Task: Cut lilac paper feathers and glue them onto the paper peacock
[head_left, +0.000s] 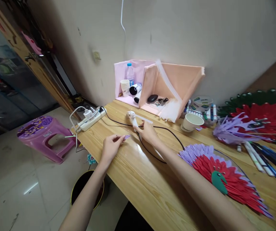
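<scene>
My left hand (111, 147) is closed in a pinch above the table's left part, with a small purple piece (127, 136), perhaps a paper or foam petal, between thumb and fingertips. Farther forward, my right hand (148, 132) rests around a white glue gun (133, 119) with a black cord. Its fingers partly hide the handle. To the right of my right forearm lies a fan-shaped peacock craft (224, 179) with red and purple petals and a green head. The two hands are apart from each other.
A white power strip (93, 119) with plugs sits at the table's left edge. Behind stand a pink open organizer (149, 86) and a paper cup (192, 123). Purple strips (234, 130) and markers (256, 157) lie right. A pink stool (39, 136) and bin (74, 192) are on the floor.
</scene>
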